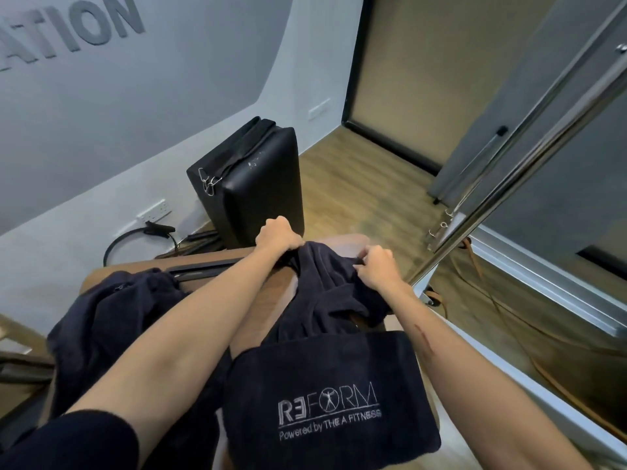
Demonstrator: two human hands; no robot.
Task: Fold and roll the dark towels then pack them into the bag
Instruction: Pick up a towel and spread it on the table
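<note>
1. Head view: my left hand (276, 236) has its grip curled tight on the far edge of a dark towel (325, 290). My right hand (375, 268) pinches the same edge, just beside it.
2. This towel hangs bunched between my hands and trails down onto the brown bench (271, 290).
3. A folded towel with white letters (330, 395) lies flat on the bench, near me.
4. A crumpled towel pile (112, 320) sits on the left, under my left arm.
5. A black bag (251, 178) stands on the floor past the bench, well apart from the towels.
</note>
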